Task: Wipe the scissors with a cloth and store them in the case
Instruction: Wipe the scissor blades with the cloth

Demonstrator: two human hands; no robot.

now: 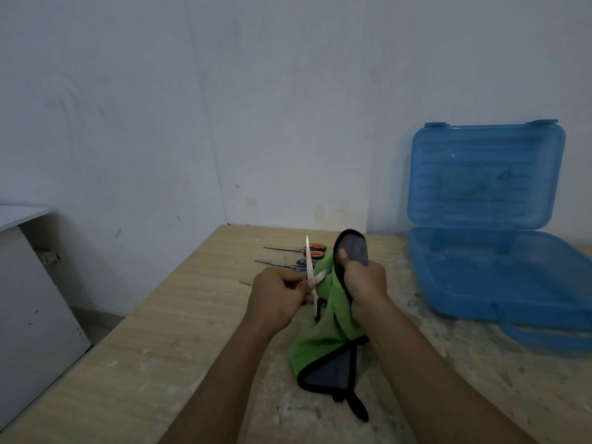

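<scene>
Scissors [307, 258] spread in left hand [276, 294], green cloth [333, 304] gripped by right hand [365, 281]

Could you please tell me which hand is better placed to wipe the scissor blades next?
Probably the right hand: it grips the green cloth beside the scissors, which the left hand holds.

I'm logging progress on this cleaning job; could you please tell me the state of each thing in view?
held scissors: blades open, in left hand
cloth: bunched, gripped by right hand
case: lid open
orange-handled scissors: closed, on table
blue-handled scissors: closed, on table
</scene>
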